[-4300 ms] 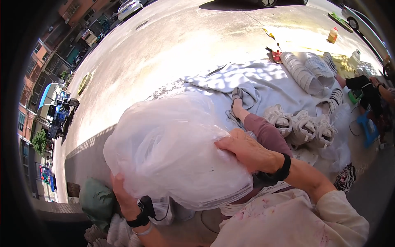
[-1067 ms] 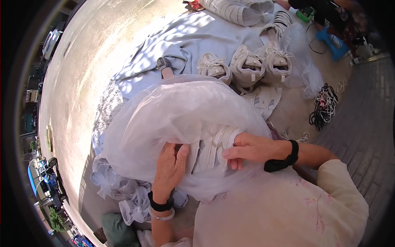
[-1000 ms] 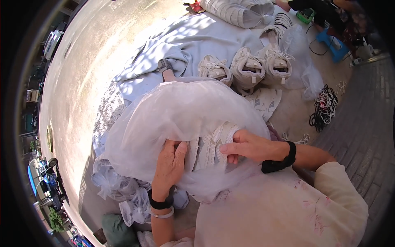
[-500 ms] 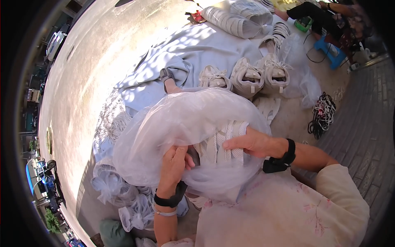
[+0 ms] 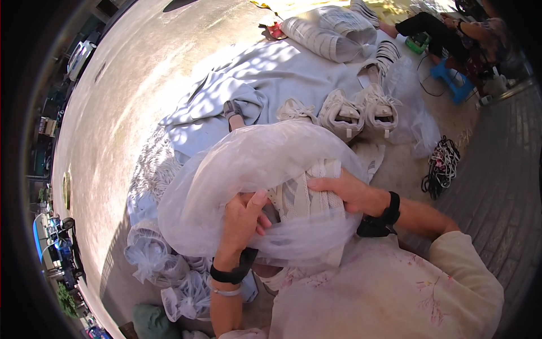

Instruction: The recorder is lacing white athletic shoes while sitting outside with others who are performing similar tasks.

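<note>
In my lap lies a large, puffed-out clear plastic bag (image 5: 226, 164). At its mouth rests a stack of white mesh shoe uppers (image 5: 302, 195), partly covered by the film. My right hand (image 5: 344, 189) grips the far right end of the stack, thumb on top and fingers underneath, out of sight. My left hand (image 5: 245, 217) is at the left side of the bag's mouth, beside the stack. Its thumb is raised apart from the loosely curled fingers, and nothing shows between them. Three cream sneaker-shaped uppers (image 5: 342, 116) stand in a row beyond the bag.
A pale cloth (image 5: 248, 68) covers the ground ahead, with filled clear bags (image 5: 322, 37) at its far end. Tied bags (image 5: 189, 294) lie at left. Black and white laces (image 5: 443, 164) are heaped at right. Another person (image 5: 435, 31) sits near a blue stool (image 5: 450, 79).
My left thumb has lifted away from its fingers. The shoe uppers have shifted slightly at the bag's mouth, with my right hand still on them. The view has tilted a little.
</note>
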The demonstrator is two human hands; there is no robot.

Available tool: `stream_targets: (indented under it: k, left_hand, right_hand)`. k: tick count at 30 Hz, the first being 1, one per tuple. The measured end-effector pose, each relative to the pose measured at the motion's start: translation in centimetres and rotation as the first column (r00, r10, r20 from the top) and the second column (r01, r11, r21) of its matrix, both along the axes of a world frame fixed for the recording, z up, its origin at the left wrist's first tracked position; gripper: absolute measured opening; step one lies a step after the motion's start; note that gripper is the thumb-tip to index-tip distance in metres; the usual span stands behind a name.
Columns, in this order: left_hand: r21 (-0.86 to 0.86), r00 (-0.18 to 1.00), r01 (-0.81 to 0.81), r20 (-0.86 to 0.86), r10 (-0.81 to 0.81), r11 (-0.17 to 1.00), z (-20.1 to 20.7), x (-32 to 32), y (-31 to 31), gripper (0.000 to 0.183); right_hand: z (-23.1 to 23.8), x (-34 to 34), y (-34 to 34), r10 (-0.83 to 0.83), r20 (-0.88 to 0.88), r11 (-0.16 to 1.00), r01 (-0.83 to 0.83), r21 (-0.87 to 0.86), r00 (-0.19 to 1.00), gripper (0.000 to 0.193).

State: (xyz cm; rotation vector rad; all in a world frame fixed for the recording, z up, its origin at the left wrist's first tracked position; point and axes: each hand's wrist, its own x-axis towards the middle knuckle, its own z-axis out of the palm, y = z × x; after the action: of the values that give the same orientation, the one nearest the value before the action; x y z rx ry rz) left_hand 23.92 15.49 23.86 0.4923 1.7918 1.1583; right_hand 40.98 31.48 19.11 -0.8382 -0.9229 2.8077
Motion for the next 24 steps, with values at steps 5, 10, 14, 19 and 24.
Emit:
stream_targets:
  k: [5, 10, 14, 19, 24]
  left_hand:
    - [-0.012, 0.991, -0.109, 0.083, 0.109, 0.994, 1.6, -2.3, 0.6, 0.047]
    - [-0.04, 0.976, -0.042, -0.217, 0.033, 0.998, 1.4, -3.5, 0.0, 0.044]
    - [0.095, 0.923, -0.005, -0.383, 0.042, 0.995, -0.1, -3.1, 0.6, 0.042]
    - [0.148, 0.95, -0.004, -0.31, 0.05, 0.989, -0.8, -3.3, 0.2, 0.04]
    - [0.165, 0.954, -0.162, -0.226, 0.197, 0.973, -0.3, -5.0, 0.0, 0.037]
  right_hand:
    - [0.4, -0.5, 0.1, 0.06, -0.115, 0.998, -0.064, -0.03, 0.992, 0.052]
    - [0.4, -0.3, 0.1, 0.134, -0.19, 0.99, -0.137, -0.007, 0.973, 0.056]
    - [-0.2, -1.2, 0.1, 0.168, -0.144, 0.986, -0.169, 0.004, 0.975, 0.057]
    - [-0.5, -2.2, -0.1, 0.166, 0.004, 0.977, -0.164, -0.135, 0.986, 0.053]
    - [0.4, -3.0, 0.0, 0.224, -0.025, 0.972, -0.225, -0.065, 0.974, 0.053]
